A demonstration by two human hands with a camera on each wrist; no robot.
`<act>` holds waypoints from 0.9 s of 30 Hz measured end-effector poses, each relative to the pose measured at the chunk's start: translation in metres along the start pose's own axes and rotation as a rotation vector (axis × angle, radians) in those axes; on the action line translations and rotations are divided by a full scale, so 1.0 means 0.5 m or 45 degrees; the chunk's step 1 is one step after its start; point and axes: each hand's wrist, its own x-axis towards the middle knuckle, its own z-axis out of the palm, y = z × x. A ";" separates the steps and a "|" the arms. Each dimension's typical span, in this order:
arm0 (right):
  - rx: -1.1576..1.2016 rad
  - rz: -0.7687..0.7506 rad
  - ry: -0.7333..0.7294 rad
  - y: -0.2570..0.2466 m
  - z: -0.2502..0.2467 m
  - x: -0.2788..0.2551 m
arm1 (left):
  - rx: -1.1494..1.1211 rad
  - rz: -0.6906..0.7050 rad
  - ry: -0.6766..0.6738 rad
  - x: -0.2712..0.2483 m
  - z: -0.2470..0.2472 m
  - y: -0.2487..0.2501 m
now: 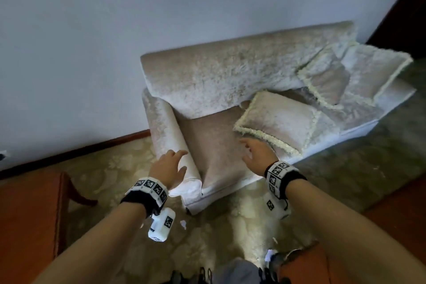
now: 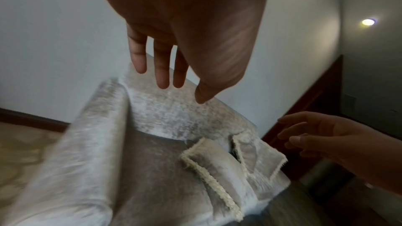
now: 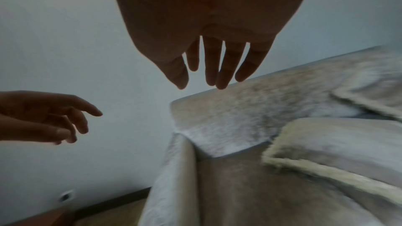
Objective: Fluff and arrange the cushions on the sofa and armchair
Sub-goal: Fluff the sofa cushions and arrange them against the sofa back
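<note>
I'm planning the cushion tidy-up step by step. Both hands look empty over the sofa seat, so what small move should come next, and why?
Probably the right hand should reach on and take the near fringed cushion. It lies flat on the seat of the sofa, just beyond that hand's fingers. Both the right and the left hand are open and hold nothing.

The sofa (image 1: 230,71) is mottled beige velvet; its cushions (image 1: 279,120) match, trimmed with cream fringe. The near carpet (image 1: 119,163) shows a pale floral pattern, and the left table (image 1: 27,214) is reddish-brown.
</note>
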 end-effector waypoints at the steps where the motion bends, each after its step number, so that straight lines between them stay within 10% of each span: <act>1: 0.015 0.039 0.022 0.032 -0.016 0.005 | 0.023 0.047 -0.016 0.036 -0.001 0.028; 27: 0.255 0.648 0.103 0.694 -0.259 0.532 | -0.032 0.443 -0.332 0.959 0.168 0.437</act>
